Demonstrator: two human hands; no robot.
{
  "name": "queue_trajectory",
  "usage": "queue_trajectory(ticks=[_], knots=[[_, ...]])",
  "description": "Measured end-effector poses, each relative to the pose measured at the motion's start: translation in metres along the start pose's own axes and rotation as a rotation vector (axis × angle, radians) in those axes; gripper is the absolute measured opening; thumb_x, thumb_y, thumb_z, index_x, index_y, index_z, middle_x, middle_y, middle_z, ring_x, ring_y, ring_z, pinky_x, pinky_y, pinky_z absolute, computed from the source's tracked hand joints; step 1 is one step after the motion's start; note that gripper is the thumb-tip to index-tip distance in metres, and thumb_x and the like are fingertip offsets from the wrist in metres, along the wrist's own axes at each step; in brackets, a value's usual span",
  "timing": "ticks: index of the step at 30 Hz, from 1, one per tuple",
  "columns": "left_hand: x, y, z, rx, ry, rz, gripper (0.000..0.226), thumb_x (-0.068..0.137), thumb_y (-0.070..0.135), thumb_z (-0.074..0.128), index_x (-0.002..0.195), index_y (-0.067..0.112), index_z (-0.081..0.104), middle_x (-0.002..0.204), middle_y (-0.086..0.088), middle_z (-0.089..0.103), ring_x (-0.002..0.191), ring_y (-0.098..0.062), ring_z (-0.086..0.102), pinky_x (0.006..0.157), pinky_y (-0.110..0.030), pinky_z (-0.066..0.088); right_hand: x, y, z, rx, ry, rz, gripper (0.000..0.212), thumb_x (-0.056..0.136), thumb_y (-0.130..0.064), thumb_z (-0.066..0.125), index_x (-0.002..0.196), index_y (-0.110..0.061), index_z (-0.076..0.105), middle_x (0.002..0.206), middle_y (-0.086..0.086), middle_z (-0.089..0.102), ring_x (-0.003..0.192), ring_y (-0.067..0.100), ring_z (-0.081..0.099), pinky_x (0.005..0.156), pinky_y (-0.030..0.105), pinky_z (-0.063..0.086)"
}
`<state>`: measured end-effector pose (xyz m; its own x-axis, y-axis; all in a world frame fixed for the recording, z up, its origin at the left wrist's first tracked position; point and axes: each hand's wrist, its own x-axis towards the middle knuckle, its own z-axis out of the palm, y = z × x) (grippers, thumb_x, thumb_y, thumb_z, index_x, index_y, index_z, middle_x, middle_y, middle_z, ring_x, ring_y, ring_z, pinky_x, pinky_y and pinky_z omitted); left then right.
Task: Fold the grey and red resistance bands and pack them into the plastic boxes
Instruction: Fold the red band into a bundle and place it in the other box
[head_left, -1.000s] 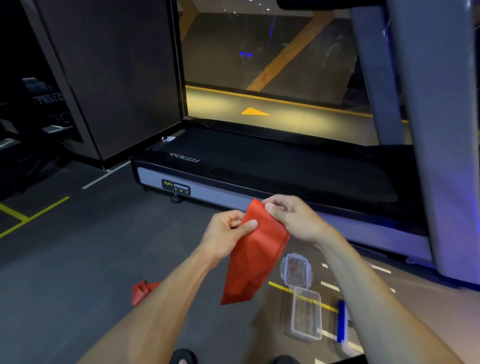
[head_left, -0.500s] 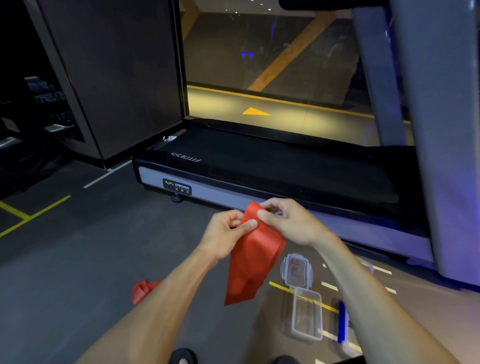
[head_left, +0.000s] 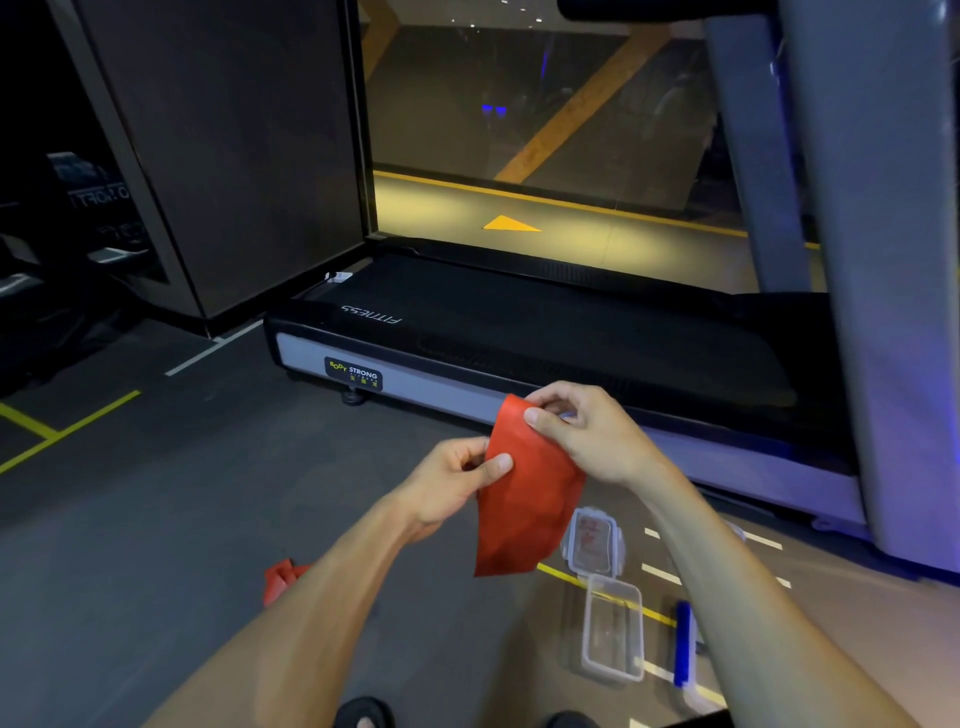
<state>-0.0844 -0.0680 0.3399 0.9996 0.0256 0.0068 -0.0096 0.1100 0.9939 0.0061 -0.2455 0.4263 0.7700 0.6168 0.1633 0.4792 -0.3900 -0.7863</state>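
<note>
Left hand (head_left: 451, 480) pinches the left edge of the folded red rubber resistance band (head_left: 524, 499); right hand (head_left: 587, 431) pinches its top corner, holding it above the floor. The black treadmill (head_left: 519, 332) reads "FITNESS" and "BODY STRONG".

Second red band (head_left: 280, 579) on the floor, mostly hidden behind the left forearm. Blue-edged lid (head_left: 684, 644) partly covered by the right forearm. Shoes (head_left: 363, 714) cut off by the bottom edge. Label inside the closed box (head_left: 592, 543) too blurred to read.
</note>
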Motion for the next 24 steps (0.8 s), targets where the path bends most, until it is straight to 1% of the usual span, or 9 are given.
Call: queue_trajectory(ticks=[4,6,8,10,12,16,19,21,24], knots=[[0.002,-0.002,0.0,0.007,0.031,-0.006,0.047,0.09,0.032,0.069,0.118,-0.006,0.067,0.105,-0.018,0.069,0.095,-0.027,0.062,0.083,-0.032,0.053,0.001,0.003,0.0,-0.001,0.008,0.027,0.011,0.096,-0.026,0.069,0.104,-0.021,0.074,0.096,-0.004,0.074,0.096,0.012,0.069,0.091,0.043,0.056],[0.004,-0.001,0.001,0.006,0.047,-0.008,0.047,0.089,0.033,0.07,0.112,-0.008,0.067,0.098,-0.015,0.07,0.088,-0.023,0.062,0.077,-0.028,0.052,0.002,0.004,0.0,-0.002,0.01,0.046,0.011,0.097,-0.029,0.067,0.104,-0.023,0.073,0.096,-0.003,0.074,0.095,0.014,0.07,0.09,0.044,0.056],[0.004,0.0,0.003,0.005,0.062,-0.004,0.042,0.086,0.031,0.068,0.104,-0.007,0.068,0.089,-0.009,0.07,0.08,-0.016,0.063,0.071,-0.024,0.051,0.002,0.005,0.0,0.013,0.008,0.067,0.013,0.098,-0.033,0.064,0.102,-0.025,0.073,0.092,-0.003,0.075,0.087,0.016,0.07,0.084,0.044,0.057],[0.006,0.0,0.003,0.014,0.082,0.003,0.046,0.085,0.033,0.069,0.101,-0.009,0.066,0.089,-0.011,0.068,0.08,-0.021,0.06,0.07,-0.029,0.049,0.001,0.005,0.0,0.039,-0.003,0.09,0.014,0.101,-0.031,0.06,0.102,-0.024,0.072,0.079,-0.005,0.073,0.072,0.013,0.066,0.073,0.038,0.053],[0.007,-0.002,0.002,0.013,0.093,0.005,0.051,0.084,0.036,0.071,0.103,-0.011,0.065,0.091,-0.014,0.068,0.086,-0.026,0.057,0.072,-0.033,0.048,-0.001,0.003,0.0,0.051,-0.013,0.099,0.015,0.103,-0.028,0.057,0.103,-0.021,0.071,0.072,-0.006,0.069,0.065,0.011,0.061,0.068,0.034,0.049],[0.007,-0.002,0.003,0.011,0.1,0.012,0.055,0.078,0.049,0.079,0.097,-0.001,0.07,0.09,-0.013,0.069,0.085,-0.027,0.057,0.076,-0.038,0.045,-0.001,0.001,0.002,0.095,-0.039,0.12,0.02,0.106,-0.022,0.052,0.109,-0.016,0.07,0.088,0.011,0.075,0.073,0.017,0.064,0.07,0.034,0.049],[0.008,-0.002,0.003,0.024,0.127,0.034,0.027,0.086,0.037,0.078,0.089,0.011,0.075,0.083,-0.008,0.069,0.076,-0.022,0.06,0.072,-0.034,0.047,0.0,0.0,0.007,0.054,-0.05,0.119,0.026,0.108,-0.018,0.045,0.109,-0.013,0.07,0.099,0.005,0.074,0.084,0.012,0.066,0.079,0.03,0.052],[0.007,0.0,0.004,0.053,0.134,0.06,0.01,0.09,0.028,0.074,0.086,0.019,0.075,0.077,-0.002,0.069,0.068,-0.013,0.061,0.065,-0.028,0.048,0.0,-0.002,0.009,0.033,-0.067,0.128,0.029,0.109,-0.015,0.041,0.105,-0.014,0.069,0.097,0.0,0.072,0.084,0.008,0.064,0.076,0.023,0.05],[0.006,-0.001,0.002,0.108,0.13,0.08,0.014,0.097,0.016,0.068,0.085,0.02,0.074,0.078,-0.001,0.072,0.068,-0.01,0.063,0.064,-0.024,0.049,-0.001,-0.002,0.011,-0.002,-0.108,0.168,0.031,0.109,-0.016,0.038,0.104,-0.013,0.068,0.091,-0.002,0.07,0.077,0.008,0.062,0.069,0.024,0.048]])
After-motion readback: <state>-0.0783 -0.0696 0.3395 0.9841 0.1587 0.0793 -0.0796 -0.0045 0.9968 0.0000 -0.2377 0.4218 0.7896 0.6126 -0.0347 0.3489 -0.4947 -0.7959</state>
